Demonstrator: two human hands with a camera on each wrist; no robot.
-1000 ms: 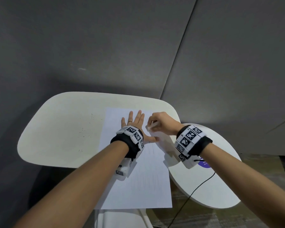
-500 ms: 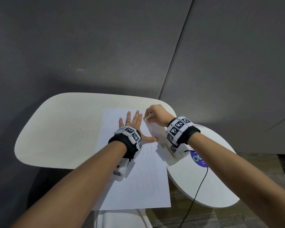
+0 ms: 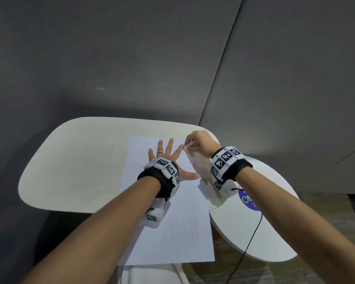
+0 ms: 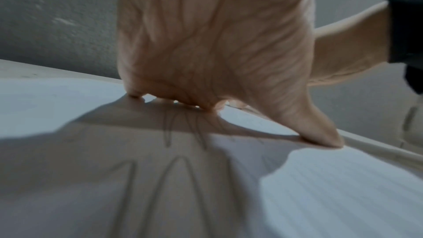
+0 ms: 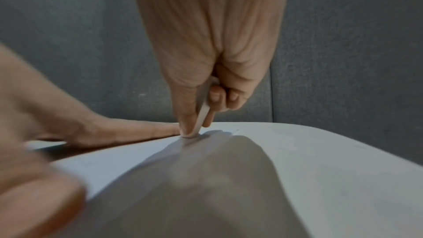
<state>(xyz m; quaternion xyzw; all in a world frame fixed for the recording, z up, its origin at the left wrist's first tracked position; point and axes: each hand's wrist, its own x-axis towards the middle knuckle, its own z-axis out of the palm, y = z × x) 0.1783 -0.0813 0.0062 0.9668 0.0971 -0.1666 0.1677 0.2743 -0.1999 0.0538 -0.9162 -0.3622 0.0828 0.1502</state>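
A white sheet of paper [image 3: 172,222] lies on the cream table [image 3: 74,165], with faint pencil outlines of fingers [image 4: 174,184] on it. My left hand [image 3: 168,154] lies flat on the sheet with its fingers spread, palm down [image 4: 213,42]. My right hand [image 3: 197,142] grips a pale pencil [image 5: 203,109] between thumb and fingers. The pencil's tip touches the paper just beside the tip of my left index finger [image 5: 142,129]. Both wrists wear black bands with white marker blocks.
A lower round white table [image 3: 254,232] with a purple sticker [image 3: 247,199] stands to the right, with a black cable [image 3: 248,244] hanging over it. Grey wall panels [image 3: 172,58] stand close behind both tables. The sheet's near edge overhangs the table.
My right hand has moved away from me along the left index finger, from near the thumb's base up to the fingertip. The left hand has stayed flat on the sheet.
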